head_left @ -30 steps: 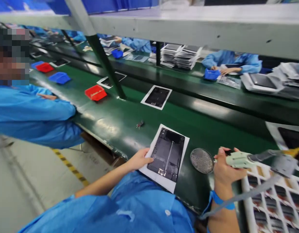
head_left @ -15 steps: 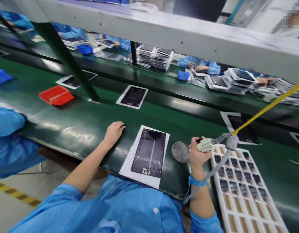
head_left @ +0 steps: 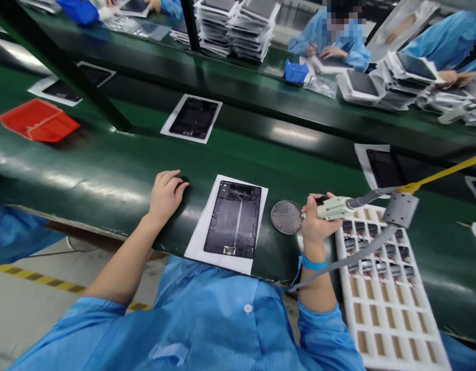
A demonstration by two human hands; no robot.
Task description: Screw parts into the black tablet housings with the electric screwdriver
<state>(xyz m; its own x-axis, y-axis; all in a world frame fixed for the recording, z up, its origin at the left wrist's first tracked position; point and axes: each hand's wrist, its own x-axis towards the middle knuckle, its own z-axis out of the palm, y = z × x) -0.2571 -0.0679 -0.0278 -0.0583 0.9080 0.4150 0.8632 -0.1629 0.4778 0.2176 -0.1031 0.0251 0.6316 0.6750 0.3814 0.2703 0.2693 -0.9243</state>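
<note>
My left hand [head_left: 166, 195] is over the green bench, left of the tablet, its thumb and fingers closed on a small black part [head_left: 183, 180] whose kind I cannot make out. In my right hand [head_left: 317, 222] is a pale green electric screwdriver [head_left: 336, 207], lying nearly level. Its tip points left to a round metal dish [head_left: 286, 217] with a dotted, grainy surface, perhaps small screws. An opened tablet housing [head_left: 234, 219], dark inside, lies on a white sheet [head_left: 198, 242] in front of me. A blue band circles my right wrist.
A white compartment tray [head_left: 380, 288] with several dark parts is at the right. A yellow cord [head_left: 450, 171] and grey cable [head_left: 350, 257] run from the screwdriver. Other tablets [head_left: 194, 118], a red bin [head_left: 39, 121] and a green post [head_left: 64, 67] stand beyond; co-workers sit opposite.
The head view has tilted down and shifted. My left hand has drawn slightly away from the tablet, still pinching the black part. My right hand keeps the screwdriver beside the dish.
</note>
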